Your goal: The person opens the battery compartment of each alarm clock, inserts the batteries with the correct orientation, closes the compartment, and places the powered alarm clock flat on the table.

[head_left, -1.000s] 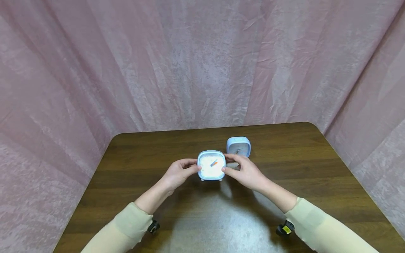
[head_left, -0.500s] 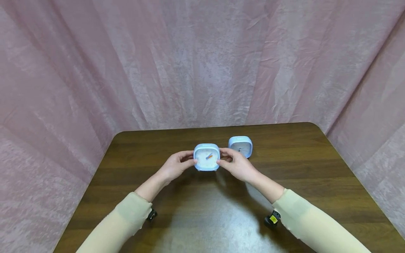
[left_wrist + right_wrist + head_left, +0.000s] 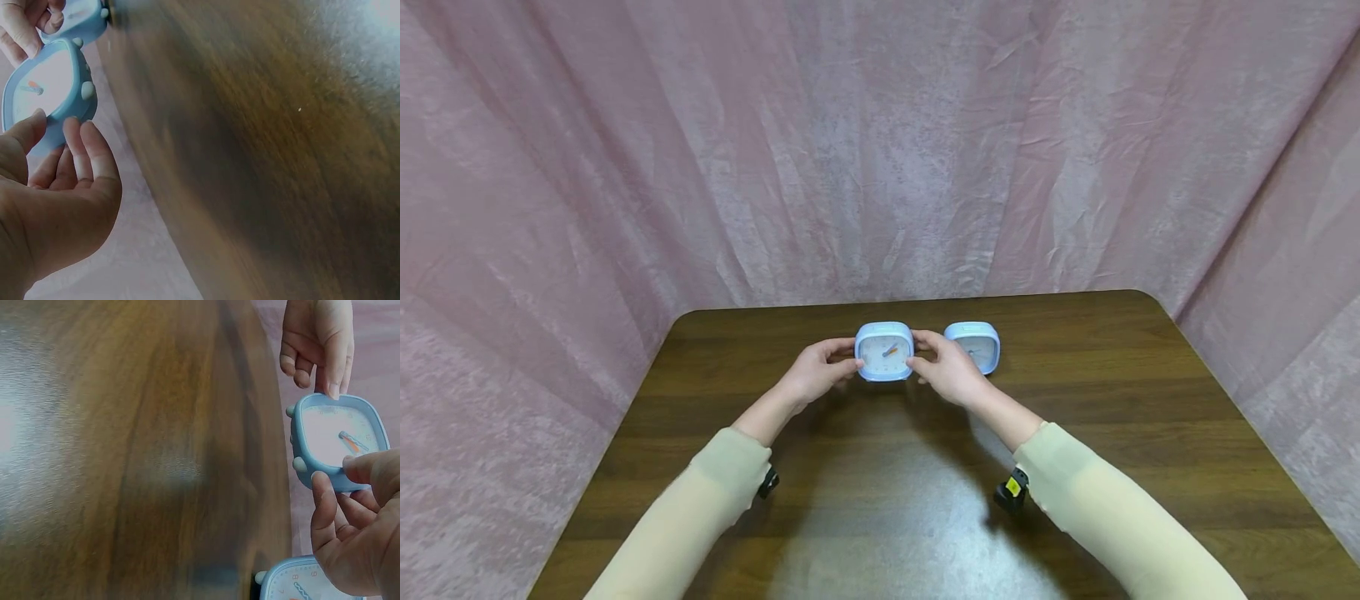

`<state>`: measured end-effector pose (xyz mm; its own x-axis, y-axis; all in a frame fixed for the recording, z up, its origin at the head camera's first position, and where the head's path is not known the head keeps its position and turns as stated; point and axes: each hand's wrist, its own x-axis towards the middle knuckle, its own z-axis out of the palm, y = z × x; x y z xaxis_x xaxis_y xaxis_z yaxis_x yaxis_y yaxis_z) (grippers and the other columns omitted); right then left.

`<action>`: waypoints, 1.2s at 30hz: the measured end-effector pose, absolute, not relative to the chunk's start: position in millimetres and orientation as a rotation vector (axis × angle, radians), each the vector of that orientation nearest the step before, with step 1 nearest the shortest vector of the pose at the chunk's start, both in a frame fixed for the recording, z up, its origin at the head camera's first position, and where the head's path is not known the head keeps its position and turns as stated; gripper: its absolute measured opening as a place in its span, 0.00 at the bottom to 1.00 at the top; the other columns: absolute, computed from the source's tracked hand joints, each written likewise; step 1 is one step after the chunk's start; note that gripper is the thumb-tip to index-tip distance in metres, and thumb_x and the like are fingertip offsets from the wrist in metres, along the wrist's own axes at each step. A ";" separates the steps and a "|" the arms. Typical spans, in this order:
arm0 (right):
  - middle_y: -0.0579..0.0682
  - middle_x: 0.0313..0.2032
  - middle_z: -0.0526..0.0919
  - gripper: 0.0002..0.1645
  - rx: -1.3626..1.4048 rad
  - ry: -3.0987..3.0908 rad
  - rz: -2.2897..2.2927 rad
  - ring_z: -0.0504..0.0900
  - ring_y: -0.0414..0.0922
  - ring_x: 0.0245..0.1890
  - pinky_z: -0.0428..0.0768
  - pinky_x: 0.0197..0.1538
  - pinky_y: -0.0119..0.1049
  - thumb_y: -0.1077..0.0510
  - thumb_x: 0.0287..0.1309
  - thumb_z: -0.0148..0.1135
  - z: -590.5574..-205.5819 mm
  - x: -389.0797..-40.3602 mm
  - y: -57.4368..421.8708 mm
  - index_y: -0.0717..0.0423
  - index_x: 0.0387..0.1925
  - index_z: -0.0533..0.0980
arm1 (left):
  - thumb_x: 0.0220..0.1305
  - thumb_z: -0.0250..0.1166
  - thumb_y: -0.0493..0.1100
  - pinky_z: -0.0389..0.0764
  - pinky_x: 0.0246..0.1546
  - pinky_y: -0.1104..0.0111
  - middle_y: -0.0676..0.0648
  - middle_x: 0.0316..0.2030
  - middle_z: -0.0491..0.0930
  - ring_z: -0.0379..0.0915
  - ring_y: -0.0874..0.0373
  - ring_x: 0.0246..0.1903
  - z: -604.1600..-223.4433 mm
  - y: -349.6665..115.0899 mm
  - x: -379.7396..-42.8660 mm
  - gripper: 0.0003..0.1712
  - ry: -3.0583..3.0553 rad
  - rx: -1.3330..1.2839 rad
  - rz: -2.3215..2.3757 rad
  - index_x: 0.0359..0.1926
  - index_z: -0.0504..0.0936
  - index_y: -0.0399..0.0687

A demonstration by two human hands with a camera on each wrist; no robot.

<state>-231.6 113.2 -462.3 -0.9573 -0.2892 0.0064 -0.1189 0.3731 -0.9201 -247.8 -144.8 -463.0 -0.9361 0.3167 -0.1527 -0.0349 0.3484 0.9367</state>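
Between my two hands is a light blue alarm clock (image 3: 883,353) with a white face and small white feet, its face toward me. My left hand (image 3: 814,372) grips its left side, thumb at the front edge and fingers behind. On the opposite side my right hand (image 3: 953,372) holds it the same way. In the left wrist view the clock (image 3: 55,87) shows its feet and an orange hand on the dial. A second light blue alarm clock (image 3: 976,345) stands just right of my right hand's fingers; part of it shows at the bottom of the right wrist view.
The brown wooden table (image 3: 880,500) reaches back to a far edge behind both clocks. Pink curtains (image 3: 880,150) hang behind it and along the sides. Black wrist devices (image 3: 1011,490) sit at both sleeve cuffs.
Both hands have carried the held clock away from me, toward the far edge and slightly left. It now stands level with the second clock, which has stayed in place.
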 end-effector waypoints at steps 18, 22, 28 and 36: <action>0.60 0.64 0.76 0.34 -0.240 2.515 -1.548 0.86 0.52 0.33 0.82 0.30 0.38 0.58 0.73 0.60 -483.1 -251.8 102.6 0.58 0.75 0.63 | 0.73 0.64 0.41 0.81 0.53 0.53 0.36 0.64 0.75 0.79 0.39 0.52 -481.9 -141.8 -268.0 0.30 2.288 0.153 1.608 0.71 0.69 0.35; 0.59 0.65 0.76 0.33 -0.209 2.519 -1.538 0.85 0.49 0.30 0.82 0.26 0.38 0.58 0.73 0.60 -484.4 -251.0 99.2 0.57 0.75 0.64 | 0.73 0.65 0.40 0.82 0.52 0.54 0.36 0.63 0.75 0.80 0.42 0.49 -483.6 -141.8 -267.5 0.30 2.290 0.119 1.602 0.71 0.70 0.35; 0.58 0.65 0.75 0.33 -0.191 2.508 -1.545 0.86 0.54 0.33 0.83 0.26 0.38 0.58 0.73 0.60 -486.2 -249.5 96.0 0.56 0.75 0.64 | 0.73 0.65 0.40 0.82 0.51 0.53 0.35 0.62 0.76 0.80 0.45 0.47 -484.4 -142.7 -266.1 0.30 2.300 0.108 1.588 0.71 0.70 0.35; 0.59 0.66 0.75 0.33 -0.199 2.501 -1.545 0.87 0.53 0.31 0.83 0.25 0.39 0.58 0.74 0.59 -487.8 -250.1 93.7 0.55 0.76 0.63 | 0.72 0.66 0.39 0.85 0.39 0.64 0.36 0.60 0.76 0.80 0.50 0.41 -486.2 -145.9 -267.1 0.30 2.253 0.070 1.609 0.71 0.70 0.37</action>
<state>-250.1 93.7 -487.8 -0.9720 -0.2151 -0.0945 -0.0118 0.4464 -0.8948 -267.1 -145.9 -486.2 -0.9305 0.2509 -0.2670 -0.1712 0.3466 0.9222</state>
